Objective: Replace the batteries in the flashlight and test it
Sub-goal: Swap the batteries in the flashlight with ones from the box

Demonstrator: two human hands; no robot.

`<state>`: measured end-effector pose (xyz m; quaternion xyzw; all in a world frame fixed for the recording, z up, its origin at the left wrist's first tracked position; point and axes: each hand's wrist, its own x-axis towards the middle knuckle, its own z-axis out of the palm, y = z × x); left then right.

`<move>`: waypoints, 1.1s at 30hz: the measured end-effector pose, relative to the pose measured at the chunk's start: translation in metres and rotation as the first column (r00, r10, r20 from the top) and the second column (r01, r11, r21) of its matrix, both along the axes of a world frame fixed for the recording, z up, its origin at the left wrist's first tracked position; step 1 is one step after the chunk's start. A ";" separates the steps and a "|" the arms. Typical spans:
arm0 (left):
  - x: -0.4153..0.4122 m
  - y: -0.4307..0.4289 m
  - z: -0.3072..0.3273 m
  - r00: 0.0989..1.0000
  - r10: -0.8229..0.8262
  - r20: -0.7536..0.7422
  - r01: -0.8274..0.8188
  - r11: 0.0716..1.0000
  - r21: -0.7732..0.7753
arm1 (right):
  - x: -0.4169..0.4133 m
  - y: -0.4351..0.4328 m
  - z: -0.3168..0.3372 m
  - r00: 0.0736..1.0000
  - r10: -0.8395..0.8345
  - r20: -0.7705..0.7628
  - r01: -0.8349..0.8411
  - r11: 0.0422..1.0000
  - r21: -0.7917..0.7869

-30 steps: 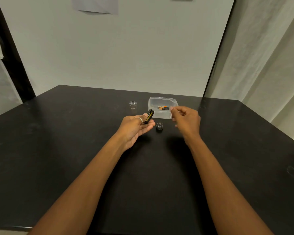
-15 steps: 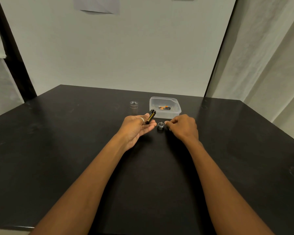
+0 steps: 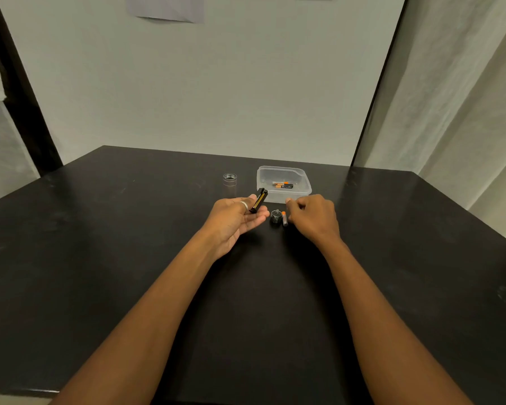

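Table (image 3: 100,258) first, then clear tub (image 3: 304,190) of spare cells. Your left hand (image 3: 234,220) grips the battery holder (image 3: 258,199), tilted upward. Your right hand (image 3: 313,217), loosely curled, empty, sits just right of the loose battery (image 3: 284,219) lying lengthwise away from you.

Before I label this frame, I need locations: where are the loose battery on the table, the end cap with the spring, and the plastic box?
Loose battery (image 3: 284,220), head view, mid-body.
End cap (image 3: 276,216), head view, top by the spring.
Plastic box (image 3: 300,193), head view, front wall.
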<state>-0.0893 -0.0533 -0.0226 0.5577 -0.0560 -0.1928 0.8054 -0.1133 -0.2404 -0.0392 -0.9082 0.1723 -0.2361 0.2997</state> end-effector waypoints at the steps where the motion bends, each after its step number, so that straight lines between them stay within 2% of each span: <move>1: 0.000 0.000 0.000 1.000 0.001 0.001 -0.001 1.000 0.002 | 0.000 0.000 0.000 1.000 -0.002 0.007 0.002 1.000 0.000; 6: -0.002 0.001 0.002 1.000 0.001 0.002 -0.001 1.000 0.016 | -0.002 0.000 0.002 0.995 -0.007 0.096 0.005 1.000 0.026; 10: -0.003 0.001 0.003 1.000 -0.010 0.012 0.010 1.000 0.022 | -0.005 0.011 0.011 0.953 0.186 0.240 -0.220 0.968 0.120; 17: -0.006 0.001 0.006 1.000 -0.028 0.012 0.028 0.999 0.023 | -0.006 0.032 0.012 0.895 0.371 0.250 -0.420 0.888 0.188; 26: -0.007 0.001 0.010 0.997 -0.083 0.009 0.082 0.995 0.064 | -0.004 0.038 0.008 0.875 0.377 0.305 -0.428 0.896 0.120; 33: -0.011 0.003 0.013 0.993 -0.117 -0.018 0.117 0.993 0.026 | -0.006 0.036 0.011 0.875 0.383 0.297 -0.433 0.892 0.126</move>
